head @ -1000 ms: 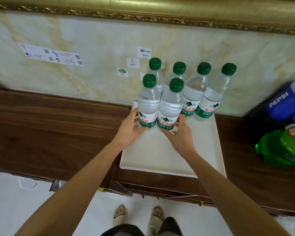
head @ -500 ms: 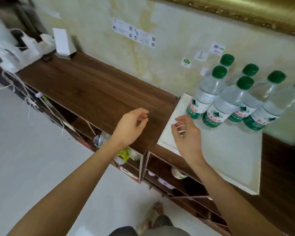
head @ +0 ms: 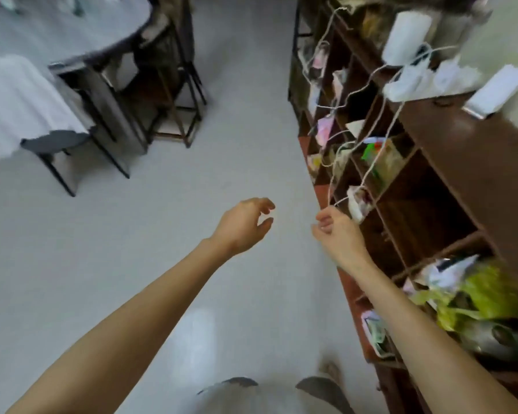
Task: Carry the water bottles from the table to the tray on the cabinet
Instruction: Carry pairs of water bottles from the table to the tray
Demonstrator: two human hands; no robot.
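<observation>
My left hand (head: pixel 243 223) hangs in the air over the pale floor, fingers loosely curled and apart, holding nothing. My right hand (head: pixel 339 234) is beside it, close to the front of the brown cabinet (head: pixel 473 162), fingers bent and empty. No water bottles and no tray are in view. The grey table (head: pixel 57 34) shows at the top left, blurred; I cannot tell what stands on it.
The cabinet's open shelves on the right hold bags, packets and dangling white cords (head: pixel 371 85). White chargers and boxes (head: pixel 413 79) lie on its top. A dark stool (head: pixel 57 141) under a white cloth (head: pixel 18 97) and a metal-legged chair (head: pixel 168 73) stand by the table. My feet show at the bottom edge.
My hands let go of the bottles on the tray and pulled back. My view swung left, away from the tray and along the cabinet toward the table.
</observation>
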